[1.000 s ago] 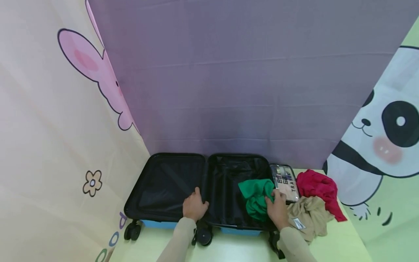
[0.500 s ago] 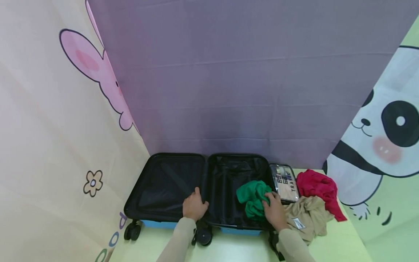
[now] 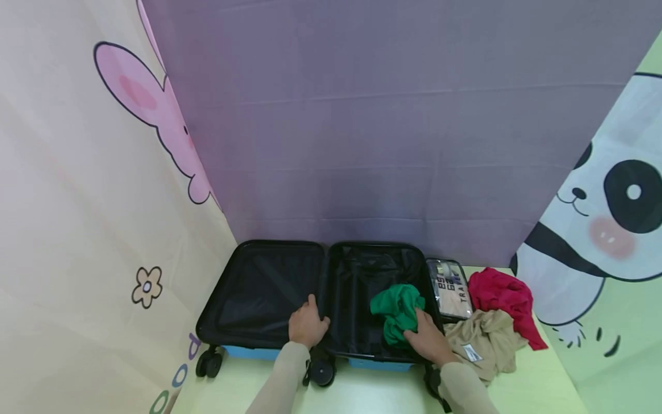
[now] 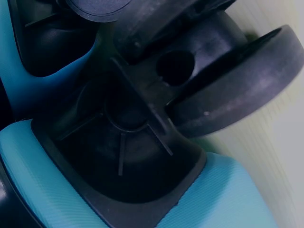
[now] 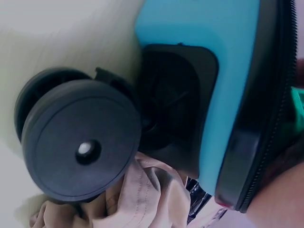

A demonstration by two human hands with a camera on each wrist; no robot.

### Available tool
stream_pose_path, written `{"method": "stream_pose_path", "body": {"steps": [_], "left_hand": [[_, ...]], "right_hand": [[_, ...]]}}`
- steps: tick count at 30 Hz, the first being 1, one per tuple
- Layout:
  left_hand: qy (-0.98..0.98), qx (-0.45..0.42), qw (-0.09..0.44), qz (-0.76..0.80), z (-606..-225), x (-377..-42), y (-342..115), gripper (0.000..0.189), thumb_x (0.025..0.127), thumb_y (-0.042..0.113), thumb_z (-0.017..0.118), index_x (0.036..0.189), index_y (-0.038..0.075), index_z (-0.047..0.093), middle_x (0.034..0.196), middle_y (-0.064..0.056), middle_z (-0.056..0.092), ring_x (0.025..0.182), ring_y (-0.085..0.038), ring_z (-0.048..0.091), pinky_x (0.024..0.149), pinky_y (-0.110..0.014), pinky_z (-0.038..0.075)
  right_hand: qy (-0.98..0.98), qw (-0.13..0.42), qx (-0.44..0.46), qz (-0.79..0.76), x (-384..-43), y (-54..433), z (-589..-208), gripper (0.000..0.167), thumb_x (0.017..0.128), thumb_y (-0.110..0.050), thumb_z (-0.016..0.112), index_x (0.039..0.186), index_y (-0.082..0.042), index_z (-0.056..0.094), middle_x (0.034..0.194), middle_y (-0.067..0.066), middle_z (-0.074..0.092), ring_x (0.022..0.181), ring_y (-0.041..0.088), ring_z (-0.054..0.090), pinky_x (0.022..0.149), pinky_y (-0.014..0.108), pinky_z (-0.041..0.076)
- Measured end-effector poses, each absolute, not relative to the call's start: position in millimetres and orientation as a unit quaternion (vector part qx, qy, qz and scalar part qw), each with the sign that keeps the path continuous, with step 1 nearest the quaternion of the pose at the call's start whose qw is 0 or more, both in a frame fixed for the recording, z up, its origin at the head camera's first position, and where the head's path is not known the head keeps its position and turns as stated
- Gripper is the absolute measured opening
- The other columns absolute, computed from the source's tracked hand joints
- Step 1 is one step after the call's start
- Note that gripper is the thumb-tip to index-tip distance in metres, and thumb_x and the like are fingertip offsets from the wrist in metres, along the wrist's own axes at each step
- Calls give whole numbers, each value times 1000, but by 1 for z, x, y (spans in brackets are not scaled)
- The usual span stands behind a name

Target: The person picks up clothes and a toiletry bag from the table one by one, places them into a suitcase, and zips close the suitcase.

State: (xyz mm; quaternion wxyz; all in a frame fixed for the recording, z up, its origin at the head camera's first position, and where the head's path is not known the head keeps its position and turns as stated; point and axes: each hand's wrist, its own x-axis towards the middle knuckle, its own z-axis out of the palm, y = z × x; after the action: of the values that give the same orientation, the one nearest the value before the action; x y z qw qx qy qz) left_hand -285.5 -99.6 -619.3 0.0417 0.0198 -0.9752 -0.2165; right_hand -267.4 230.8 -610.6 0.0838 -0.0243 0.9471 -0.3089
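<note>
An open suitcase lies with its two black-lined halves side by side and its blue shell underneath. Inside the right half is a crumpled green cloth, probably a garment. My right hand reaches over that half's right rim and holds the cloth's right edge between thumb and fingers. Near the inner front corner of the left half is my left hand, its fingers pointing forward; whether it presses on the suitcase is hard to tell. Both wrist views show mostly shell and wheels; the right one catches a sliver of green cloth.
Right of the suitcase lie a clear travel pouch, a red garment and a beige garment with a white label. Black caster wheels stick out at the suitcase's front. A grey curtain hangs behind.
My right hand has moved left, further over the suitcase, bunching the green cloth and shifting it slightly left. The left hand stays where it was.
</note>
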Motion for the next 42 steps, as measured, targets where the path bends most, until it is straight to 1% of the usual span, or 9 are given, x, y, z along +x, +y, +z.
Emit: {"method": "stream_pose_path", "body": {"steps": [6,11,16,19,23,28,31,37,42], "left_hand": [[-976,17,36,-216,-618,-285,-99,60,88,36,75,130,2,49,96,-14,69,78,-31,68,78,-50,54],[-975,16,38,-217,-618,-285,-98,60,88,35,76,130,2,49,96,-15,69,79,-31,68,79,-50,55],[-975,15,40,-220,-617,-285,-99,60,88,34,76,130,1,49,97,-16,69,79,-33,68,79,-52,54],[-974,14,40,-221,-617,-285,-98,61,88,33,75,131,1,49,98,-16,70,80,-33,68,80,-52,54],[-973,14,45,-225,-617,-284,-98,61,87,32,76,131,0,49,98,-17,70,80,-33,68,80,-52,55],[-973,15,49,-224,-618,-285,-98,59,87,33,76,129,1,50,97,-16,70,80,-33,68,79,-51,55],[-974,17,46,-220,-619,-285,-98,62,87,35,75,131,1,49,99,-16,70,81,-33,69,80,-51,55],[-975,18,43,-215,-620,-287,-98,59,87,36,76,128,3,50,97,-14,70,80,-31,69,79,-50,55],[-975,18,45,-219,-621,-287,-99,57,87,36,76,127,4,50,97,-14,70,80,-31,68,78,-49,55]], "right_hand": [[962,29,-61,-266,-264,232,-619,60,100,-12,53,151,11,32,141,38,51,122,55,57,100,65,46],[968,9,-52,-247,-265,232,-624,51,103,-19,54,145,6,39,124,31,65,107,49,66,88,63,52],[969,1,-20,-247,-266,229,-627,38,105,-26,54,127,4,48,99,26,70,89,44,71,73,58,53],[971,0,2,-241,-267,228,-628,41,106,-30,52,123,7,49,89,25,70,81,41,71,67,55,53],[972,-6,25,-233,-267,225,-627,50,107,-34,48,125,12,42,80,24,68,70,38,69,60,51,51],[963,-43,69,-256,-266,221,-626,53,105,-36,51,129,8,33,69,21,64,56,33,63,50,46,44],[953,-75,91,-280,-265,220,-629,49,102,-36,58,125,1,35,70,19,62,55,29,58,50,43,41],[948,-126,66,-284,-265,219,-631,31,96,-22,69,102,-8,42,103,20,47,65,28,54,54,39,40],[942,-174,54,-281,-265,220,-636,27,85,-6,74,98,-9,51,104,19,44,72,30,57,56,39,43]]}}
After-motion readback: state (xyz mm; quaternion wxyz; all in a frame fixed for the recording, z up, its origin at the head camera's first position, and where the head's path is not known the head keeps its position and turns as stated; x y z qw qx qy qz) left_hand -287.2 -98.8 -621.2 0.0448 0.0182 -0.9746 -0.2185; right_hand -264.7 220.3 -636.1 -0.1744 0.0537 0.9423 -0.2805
